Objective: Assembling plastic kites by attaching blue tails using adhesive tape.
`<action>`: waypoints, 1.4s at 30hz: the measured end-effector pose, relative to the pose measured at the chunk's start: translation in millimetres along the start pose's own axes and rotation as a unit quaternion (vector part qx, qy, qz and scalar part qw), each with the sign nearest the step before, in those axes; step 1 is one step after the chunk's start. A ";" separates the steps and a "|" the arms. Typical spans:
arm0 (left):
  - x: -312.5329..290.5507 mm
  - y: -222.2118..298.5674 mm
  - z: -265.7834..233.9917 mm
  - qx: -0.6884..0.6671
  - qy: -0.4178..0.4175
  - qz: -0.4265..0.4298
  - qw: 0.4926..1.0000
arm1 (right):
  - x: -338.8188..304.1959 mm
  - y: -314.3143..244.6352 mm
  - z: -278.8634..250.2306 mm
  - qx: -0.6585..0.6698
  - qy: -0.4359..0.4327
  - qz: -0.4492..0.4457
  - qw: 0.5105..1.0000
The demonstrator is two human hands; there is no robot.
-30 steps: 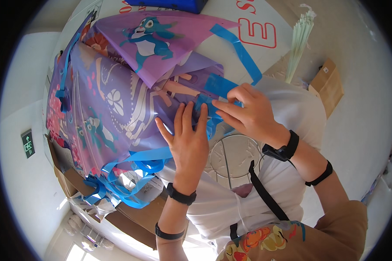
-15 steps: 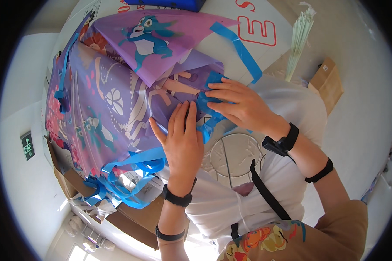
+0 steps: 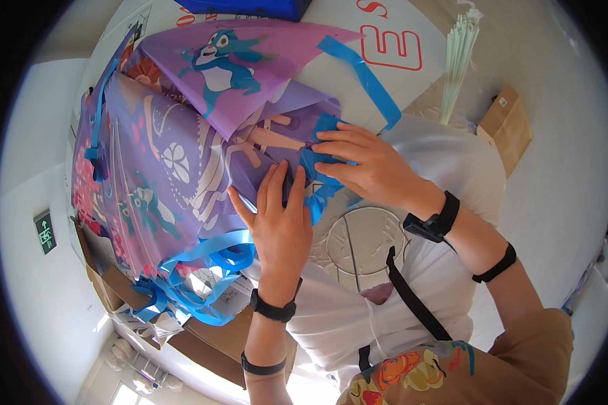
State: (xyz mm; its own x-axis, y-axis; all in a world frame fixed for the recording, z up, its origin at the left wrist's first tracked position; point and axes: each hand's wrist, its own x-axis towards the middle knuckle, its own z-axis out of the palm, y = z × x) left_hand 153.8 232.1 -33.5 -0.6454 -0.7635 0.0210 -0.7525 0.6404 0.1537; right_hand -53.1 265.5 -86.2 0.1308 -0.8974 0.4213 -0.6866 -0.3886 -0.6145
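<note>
A thin purple kite sail [image 3: 162,142] with cartoon figures spreads in folds over the left and middle of the view. My left hand [image 3: 280,223] lies on its near edge, fingers stretched and somewhat apart. Just to the right, my right hand [image 3: 378,162] rests its outstretched, spread fingers over the sail's blue edging strip [image 3: 314,162]. Both hands' fingertips are close together; what lies under them is hidden. One blue strip [image 3: 368,77] sticks out from the sail's far right corner. A looped heap of blue ribbon [image 3: 213,260] lies left of my left wrist.
Beneath the sail is a white board [image 3: 344,88] with red lettering. A blue box [image 3: 250,7] stands at the far edge. Pale thin sticks [image 3: 458,71] and a cardboard box [image 3: 507,128] are at right. More cardboard [image 3: 219,341] lies lower left. A wire ring [image 3: 365,239] shows between my legs.
The sail and both hands sit slightly farther left in the view. My hands keep nearly the same pose on the sail and its blue strip.
</note>
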 end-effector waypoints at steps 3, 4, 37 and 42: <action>-0.7 0.2 0.9 0.000 -0.002 -0.004 1.000 | 0.0 -0.7 -0.7 0.003 -0.002 0.006 1.000; -0.9 0.2 1.2 -0.002 -0.005 -0.008 1.000 | 0.0 -1.2 -0.9 0.004 -0.002 0.009 1.000; 2.5 7.3 3.4 0.032 -0.009 -0.008 0.999 | -1.7 -4.7 -7.2 0.016 -0.044 0.030 0.998; 2.3 7.6 2.9 0.027 -0.010 -0.009 1.000 | -2.3 -4.6 -6.8 0.016 -0.047 0.033 0.998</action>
State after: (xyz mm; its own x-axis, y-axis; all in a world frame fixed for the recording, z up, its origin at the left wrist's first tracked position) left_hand 146.2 235.4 -35.2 -0.6339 -0.7734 -0.0007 -0.7696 0.6306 0.1007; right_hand -55.1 270.8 -79.9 0.1525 -0.9366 0.3156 -0.6730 -0.3323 -0.6608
